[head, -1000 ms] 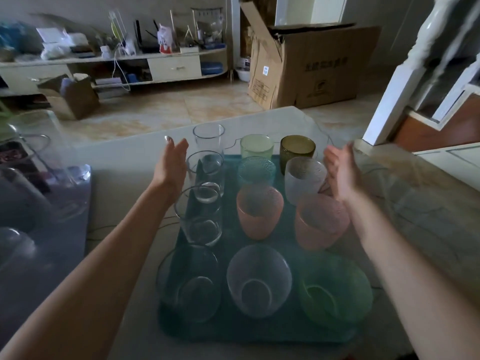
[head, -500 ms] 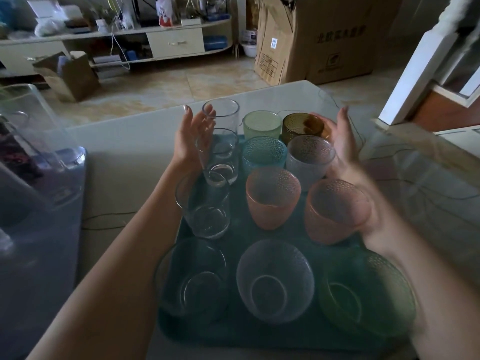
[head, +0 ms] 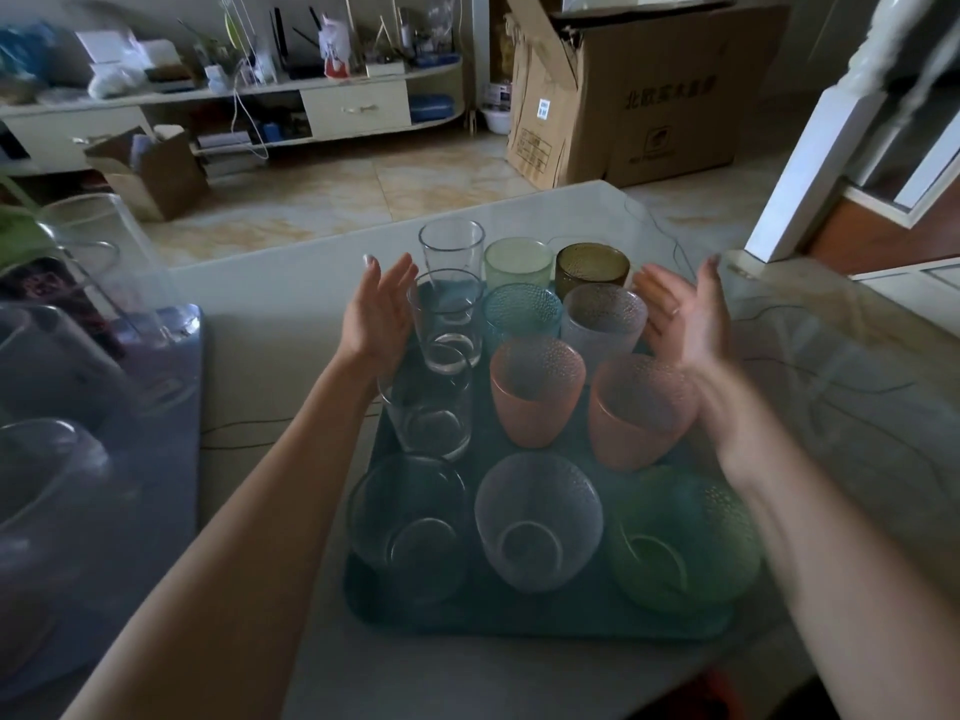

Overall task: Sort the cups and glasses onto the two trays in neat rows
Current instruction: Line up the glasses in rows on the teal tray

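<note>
Twelve cups and glasses already in three neat rows on the teal tray (head: 519, 623) at centre frame; left hand (head: 376, 317) and right hand (head: 685, 317) flanking, flat-palmed, holding nothing; blurred second tray (head: 171, 459) at left seemingly filled too

This is a home, most likely a living room: glossy beige floor tiles (head: 332, 200) run to a low white media shelf (head: 291, 103) with drawers, crowded with household clutter (cables, bottles, small boxes). A large cardboard carton (head: 654, 90) stands open on the floor, beside a white stair post (head: 826, 148).
</note>
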